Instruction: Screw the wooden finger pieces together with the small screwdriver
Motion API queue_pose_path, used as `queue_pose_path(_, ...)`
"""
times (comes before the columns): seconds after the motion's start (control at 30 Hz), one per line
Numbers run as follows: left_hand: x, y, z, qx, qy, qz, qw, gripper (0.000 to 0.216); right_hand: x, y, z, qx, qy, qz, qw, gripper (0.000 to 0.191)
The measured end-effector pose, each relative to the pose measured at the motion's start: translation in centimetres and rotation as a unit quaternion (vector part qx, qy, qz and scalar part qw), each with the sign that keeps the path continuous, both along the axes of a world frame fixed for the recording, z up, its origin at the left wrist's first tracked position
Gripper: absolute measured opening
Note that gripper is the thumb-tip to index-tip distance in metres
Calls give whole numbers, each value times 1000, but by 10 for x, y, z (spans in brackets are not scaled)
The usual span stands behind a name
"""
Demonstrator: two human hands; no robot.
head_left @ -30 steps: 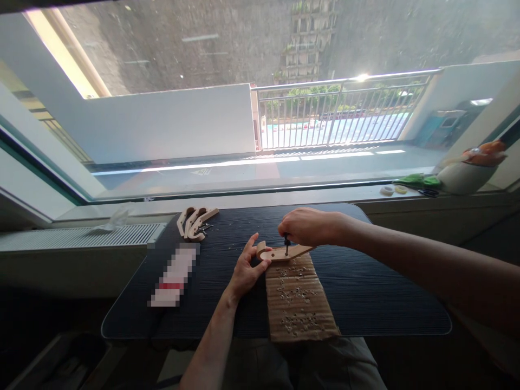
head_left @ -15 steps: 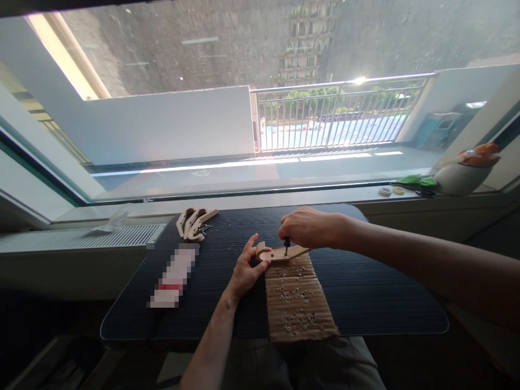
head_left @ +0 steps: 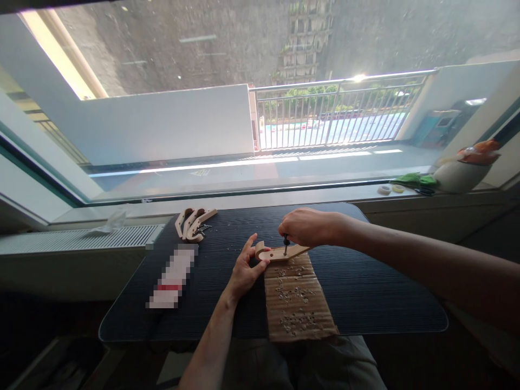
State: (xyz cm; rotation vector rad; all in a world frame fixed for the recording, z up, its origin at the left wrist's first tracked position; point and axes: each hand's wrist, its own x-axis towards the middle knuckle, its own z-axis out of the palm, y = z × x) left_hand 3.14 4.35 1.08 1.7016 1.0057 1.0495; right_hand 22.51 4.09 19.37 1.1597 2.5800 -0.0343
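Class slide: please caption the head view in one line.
Left hand steadies a wooden hook over cardboard; right hand holds a tool upright on the hook.

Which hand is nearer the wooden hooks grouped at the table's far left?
Left. The left hand is nearer the camera and right of the wooden hooks, holding the curled end of a separate hook; the right hand is farther right, holding a dark-handled tool.

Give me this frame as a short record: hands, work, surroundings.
Left hand: holds wooden piece by its curled end
Right hand: grips dark tool, upright, tip at wooden piece
Beneath: pitted cardboard on black table
Table's far left: similar pieces, thin metal bits beside them
Unclear: pixelated item
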Motion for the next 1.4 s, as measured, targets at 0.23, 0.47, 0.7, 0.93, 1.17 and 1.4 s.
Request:
queue_pose_path(0.23, -1, 0, -1, 22, 8, -16, 1000, 27, -6, -9, 5, 25, -36, -6, 999, 23)
queue_pose_path(0.47, -1, 1, -3, 17, 9, -15, 1000, 28, -6, -5, 0, 8, -37, 33, 999, 25)
queue_pose_path(0.7, -1, 2, -4, 18, 18, -14, 1000, 27, -3, 5, -6, -1, -41, 33, 999, 22)
queue_pose_path(0.93, -2, 2, -4, 29, 35, -10, 999, 26, -6, 4, -6, -8, -50, 14, 999, 22)
queue_pose_path(1.17, -2, 0, -2, 30, 35, -16, 999, 26, -8, -6, 3, 13, -48, 27, 998, 23)
queue_pose_path(1.4, -1, 1, -3, 25, 23, -9, 999, 25, -4, 1, -7, -1, -38, 39, 999, 20)
